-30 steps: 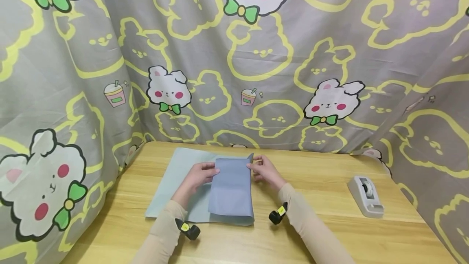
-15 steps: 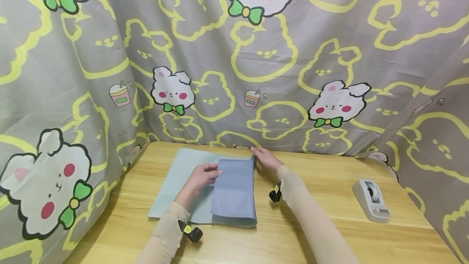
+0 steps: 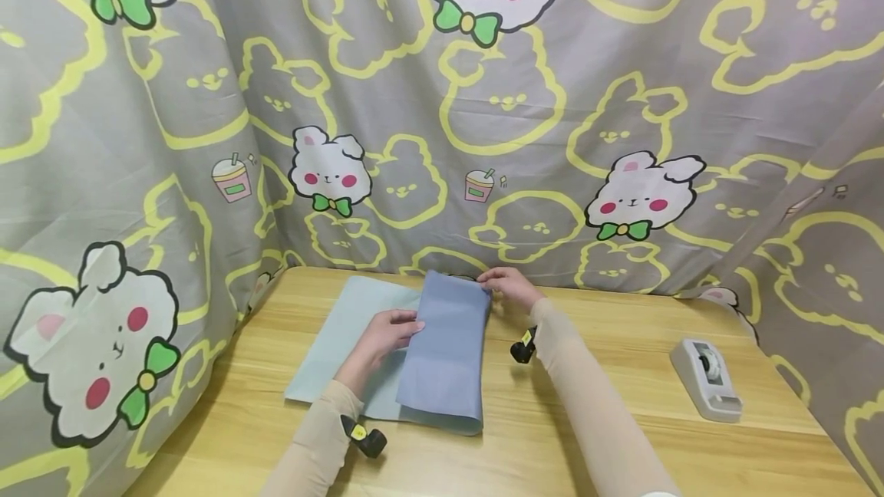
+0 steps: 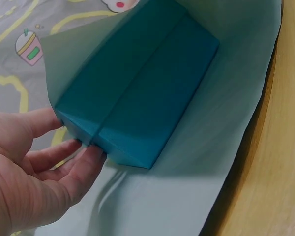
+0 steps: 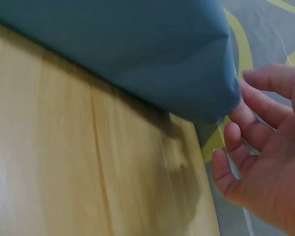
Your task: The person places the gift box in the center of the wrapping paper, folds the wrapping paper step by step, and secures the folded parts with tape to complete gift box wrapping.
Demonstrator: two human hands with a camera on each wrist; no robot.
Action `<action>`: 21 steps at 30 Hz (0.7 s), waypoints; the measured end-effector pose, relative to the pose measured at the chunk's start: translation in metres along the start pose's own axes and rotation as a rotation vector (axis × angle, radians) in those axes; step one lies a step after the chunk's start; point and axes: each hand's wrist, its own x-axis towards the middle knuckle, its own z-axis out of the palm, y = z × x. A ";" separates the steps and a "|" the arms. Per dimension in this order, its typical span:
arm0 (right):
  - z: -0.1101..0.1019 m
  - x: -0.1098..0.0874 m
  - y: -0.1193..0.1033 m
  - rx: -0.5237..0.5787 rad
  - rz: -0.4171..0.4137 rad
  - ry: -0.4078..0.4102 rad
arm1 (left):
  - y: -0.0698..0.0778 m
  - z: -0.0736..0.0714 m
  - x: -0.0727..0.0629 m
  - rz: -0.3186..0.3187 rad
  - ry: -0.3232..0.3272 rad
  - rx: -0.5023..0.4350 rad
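A sheet of wrapping paper (image 3: 338, 336), pale green on its upturned side, lies on the table. Its blue-grey side shows where the right part folds over leftward. Under that flap, in the left wrist view, is a teal box (image 4: 137, 88) with a seam along it; the flap hides it in the head view. My left hand (image 3: 387, 340) holds the box's near end, thumb and fingers at its edges. My right hand (image 3: 512, 287) is at the far right corner of the folded paper, its fingertips touching the crease (image 5: 228, 93) in the right wrist view.
A grey tape dispenser (image 3: 706, 380) with a roll of tape stands at the right of the wooden table (image 3: 587, 374). A patterned curtain (image 3: 414, 113) hangs close behind the table's far edge and along both sides.
The far end of the folded paper has shifted away toward the curtain and tilted. My right hand has moved from the flap's right edge to its far corner; the left hand keeps its hold.
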 end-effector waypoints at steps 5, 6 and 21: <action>-0.001 0.002 0.005 0.206 0.025 -0.069 | 0.000 -0.002 0.000 -0.001 -0.001 0.008; 0.000 0.003 0.007 0.290 0.040 -0.076 | -0.001 -0.002 0.000 -0.004 0.000 0.007; 0.024 -0.028 0.008 0.733 0.209 0.103 | -0.003 0.001 0.000 -0.058 -0.005 -0.022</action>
